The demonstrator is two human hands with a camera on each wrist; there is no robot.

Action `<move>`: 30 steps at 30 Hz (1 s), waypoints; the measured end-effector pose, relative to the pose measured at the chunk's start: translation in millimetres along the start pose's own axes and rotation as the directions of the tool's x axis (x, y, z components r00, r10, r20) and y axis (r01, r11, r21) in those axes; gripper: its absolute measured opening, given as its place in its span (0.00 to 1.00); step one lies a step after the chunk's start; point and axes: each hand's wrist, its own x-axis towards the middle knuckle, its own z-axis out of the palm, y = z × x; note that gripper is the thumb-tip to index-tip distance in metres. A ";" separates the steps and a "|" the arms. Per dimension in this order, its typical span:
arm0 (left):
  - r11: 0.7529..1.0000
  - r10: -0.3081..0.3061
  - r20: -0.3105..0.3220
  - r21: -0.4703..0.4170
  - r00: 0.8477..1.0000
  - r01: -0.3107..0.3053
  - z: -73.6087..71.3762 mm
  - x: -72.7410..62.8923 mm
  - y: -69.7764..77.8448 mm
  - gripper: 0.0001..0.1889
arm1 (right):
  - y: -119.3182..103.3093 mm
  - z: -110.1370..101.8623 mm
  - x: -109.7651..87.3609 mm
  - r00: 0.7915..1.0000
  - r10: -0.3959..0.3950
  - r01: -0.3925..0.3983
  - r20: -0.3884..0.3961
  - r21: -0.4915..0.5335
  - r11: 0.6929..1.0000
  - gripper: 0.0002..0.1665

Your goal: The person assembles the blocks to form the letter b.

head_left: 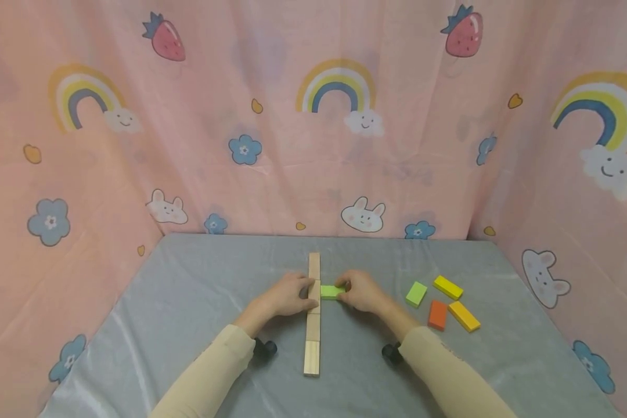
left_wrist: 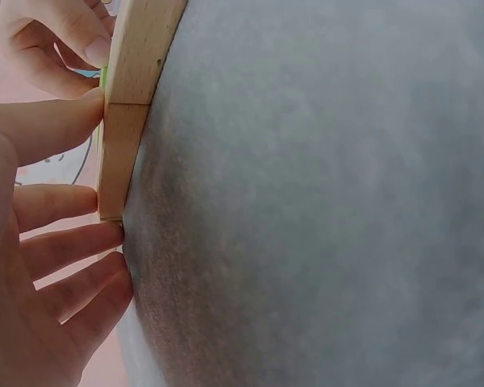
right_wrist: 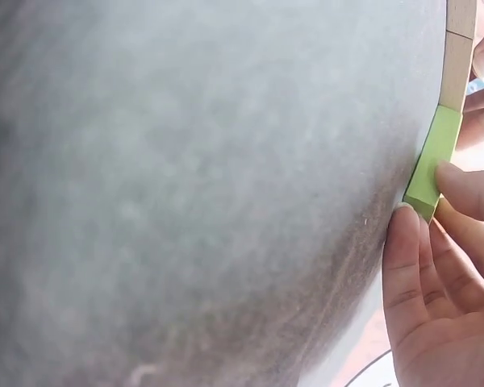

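Plain wooden blocks point(head_left: 313, 327) lie end to end in a straight row running away from me. My left hand point(head_left: 291, 294) touches the left side of this row with its thumb and fingertips, the fingers mostly straight in the left wrist view. On the other side, a light green block point(head_left: 330, 292) lies crosswise, its end meeting the row. My right hand point(head_left: 363, 292) pinches that block near its outer end; the right wrist view shows the thumb on top of the green block point(right_wrist: 436, 153) and a finger at its end.
To the right on the grey cloth point(head_left: 198, 273) are another light green block point(head_left: 416, 294), a yellow block point(head_left: 448, 287), an orange-yellow block point(head_left: 464, 316) and a red-orange block point(head_left: 438, 315). A pink patterned curtain point(head_left: 271, 191) stands behind and at both sides.
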 end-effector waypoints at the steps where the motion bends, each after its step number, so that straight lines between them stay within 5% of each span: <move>1: 1.000 0.001 0.000 -0.003 1.000 -0.001 0.3 -0.1 0.1 0.33 | 0.5 0.5 -0.4 1.000 0.000 0.000 0.001 -0.001 1.000 0.14; 11: 1.000 0.014 0.000 -0.016 1.000 -0.014 1.3 -0.4 0.3 0.33 | 2.5 -7.6 -6.6 1.000 -0.007 0.006 0.006 0.045 0.999 0.16; 30: 1.000 0.015 0.000 -0.024 1.000 -0.015 -0.8 -2.8 1.4 0.33 | -1.5 -47.6 -41.0 0.997 -0.064 0.066 0.046 -0.055 0.996 0.14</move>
